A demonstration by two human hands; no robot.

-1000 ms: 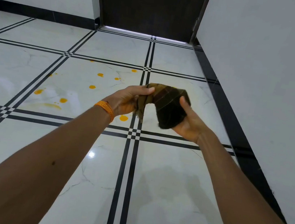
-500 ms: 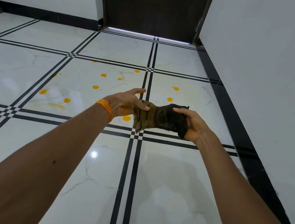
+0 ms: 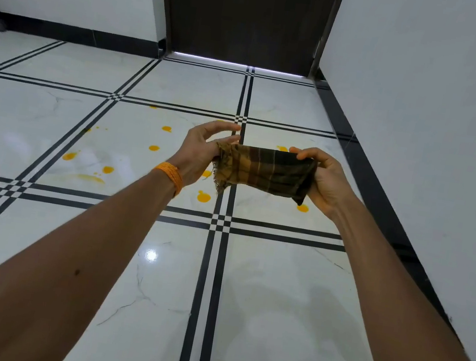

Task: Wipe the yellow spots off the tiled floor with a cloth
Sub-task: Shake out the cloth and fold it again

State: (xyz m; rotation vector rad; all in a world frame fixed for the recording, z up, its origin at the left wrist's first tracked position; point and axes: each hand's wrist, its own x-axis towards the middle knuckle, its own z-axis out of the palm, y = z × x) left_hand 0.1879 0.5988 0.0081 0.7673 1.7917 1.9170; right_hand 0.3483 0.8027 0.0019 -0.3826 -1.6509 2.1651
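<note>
Hands out front, above glossy white tiled floor w/ black grid lines. Left hand pinches frayed end of folded brown plaid cloth, other fingers spread; right hand grips opposite end. Yellow spots on far tiles below.

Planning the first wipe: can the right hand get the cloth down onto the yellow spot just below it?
Probably yes: the right hand grips the cloth, and nothing lies between it and the yellow spot.

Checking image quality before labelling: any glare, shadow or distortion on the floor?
Head view: a bright glare spot on the tiled floor; a soft shadow nearer the camera; wide-angle lens tilts the walls; yellow spots stay sharp.
</note>
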